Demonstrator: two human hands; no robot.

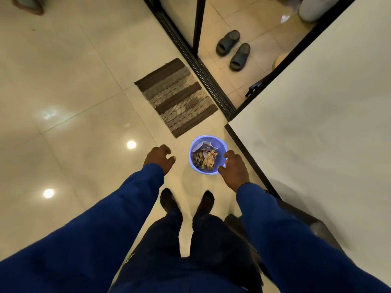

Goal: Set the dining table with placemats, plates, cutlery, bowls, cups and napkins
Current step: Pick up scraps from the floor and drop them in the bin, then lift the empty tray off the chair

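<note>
Tiled floor: lilac bin holds crumpled paper.

Open tile floor left of striped mat. Blue bin on floor beside white wall; wall blocks right side.

sleeves: long, deep blue, worn down to both wrists
trousers: dark navy
right wrist: thin dark band

Floor: glossy cream tiles mirroring ceiling lights.
Doorway: black sliding-door track, striped brown doormat beside it.
Right: plain white wall.
</note>
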